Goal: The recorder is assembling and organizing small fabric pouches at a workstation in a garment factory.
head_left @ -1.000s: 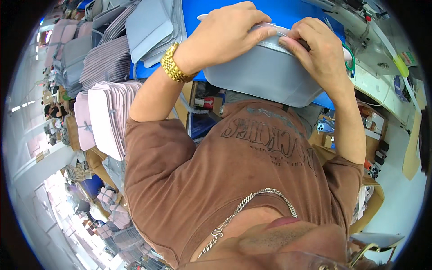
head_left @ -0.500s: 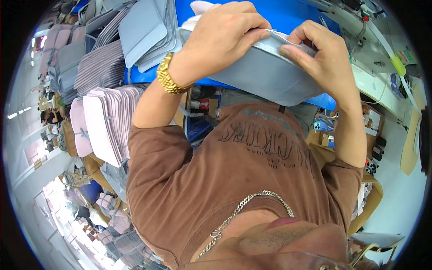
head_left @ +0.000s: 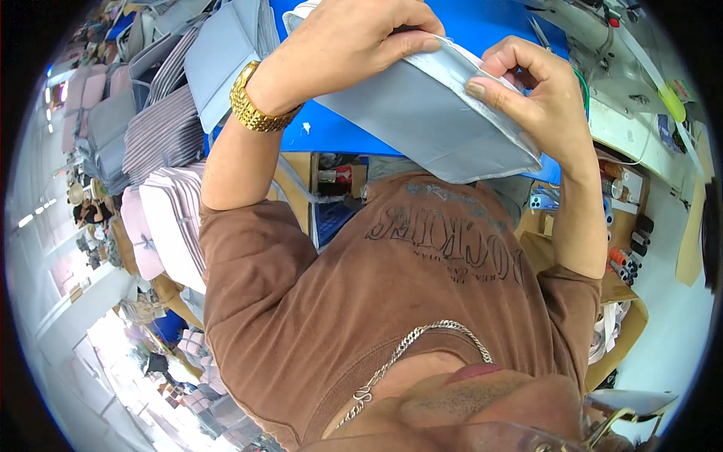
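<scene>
A flat grey fabric piece (head_left: 422,113) with a pale folded edge is held up over the blue tabletop (head_left: 331,132), its lower corner hanging toward my shirt. My left hand (head_left: 361,38) is closed on its upper edge, thumb on the near face and fingers curled behind. At the right end of that edge, my right hand (head_left: 538,94) pinches it between thumb and bent fingers. The fingertips behind the piece are partly hidden. A whitish layer shows behind the grey one along the top.
Stacks of grey panels (head_left: 226,56) and striped-edge pieces (head_left: 162,124) stand at the left, with a tied pink-white pile (head_left: 177,218) nearer. At the right is a white machine bed (head_left: 633,135). Scissors (head_left: 539,34) lie at the far edge. Thread spools (head_left: 625,264) sit low right.
The grey piece has tilted and flattened, its right end now lower and pointed. My left hand has moved up and left along the edge; my right hand has barely shifted.
</scene>
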